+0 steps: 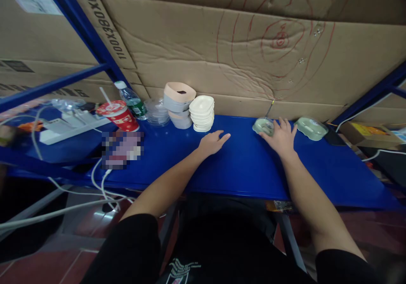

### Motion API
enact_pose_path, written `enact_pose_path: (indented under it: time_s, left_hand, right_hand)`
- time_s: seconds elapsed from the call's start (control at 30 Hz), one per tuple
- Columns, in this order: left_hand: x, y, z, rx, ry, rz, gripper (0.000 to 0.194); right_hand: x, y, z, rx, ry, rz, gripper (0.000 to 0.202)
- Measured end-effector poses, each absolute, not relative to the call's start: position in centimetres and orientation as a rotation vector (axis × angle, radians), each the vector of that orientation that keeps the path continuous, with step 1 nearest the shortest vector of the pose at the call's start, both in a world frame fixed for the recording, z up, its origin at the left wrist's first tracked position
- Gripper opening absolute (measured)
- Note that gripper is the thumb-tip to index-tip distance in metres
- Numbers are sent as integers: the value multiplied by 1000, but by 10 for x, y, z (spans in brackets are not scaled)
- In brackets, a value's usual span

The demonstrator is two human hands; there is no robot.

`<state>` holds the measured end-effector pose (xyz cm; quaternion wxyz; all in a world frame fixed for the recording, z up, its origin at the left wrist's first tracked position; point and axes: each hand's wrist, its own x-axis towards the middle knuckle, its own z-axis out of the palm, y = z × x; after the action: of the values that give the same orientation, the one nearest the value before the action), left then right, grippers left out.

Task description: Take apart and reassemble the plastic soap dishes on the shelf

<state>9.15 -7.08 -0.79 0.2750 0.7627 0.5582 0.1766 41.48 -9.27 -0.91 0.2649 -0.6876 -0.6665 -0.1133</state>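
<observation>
My left hand (212, 143) hovers over or rests on the blue tabletop (241, 165), its fingers stretched out and apart with nothing in them. Just beyond it stands a stack of cream-coloured small trays or dishes (202, 114). My right hand (283, 137) is spread open beside a pale green, rounded container (260, 124), partly covering it; whether the fingers touch it I cannot tell. A thin stick with a yellow tip (270, 106) rises behind that container. Right of the hand lies a second, wider pale green container (312, 129).
Left of the cream stack are pink and grey stacked containers (179, 98), clear plastic bowls (157, 111), a water bottle (132, 102) and a red cup with straw (120, 114). A power strip (74, 127) with cables lies farther left. Cardboard (190, 43) backs the table; blue posts flank it.
</observation>
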Motion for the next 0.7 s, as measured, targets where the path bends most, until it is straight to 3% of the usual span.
enact_pose_path:
  time_s: [0.27, 0.47, 0.6, 0.7]
  left_hand:
    - [83, -70, -2, 2126, 1532, 632, 66]
    - [53, -54, 15, 2131, 1818, 1038, 61]
    - [35, -37, 15, 2113, 1872, 1070, 66]
    - [28, -28, 11, 2105, 1862, 1083, 57]
  right_hand:
    - [406, -81, -19, -1589, -1964, -112, 73]
    - [425, -63, -36, -1625, -1900, 113, 84]
    - [437, -53, -46, -1779, -1735, 173, 95]
    - [438, -49, -50, -1812, -1706, 203, 98]
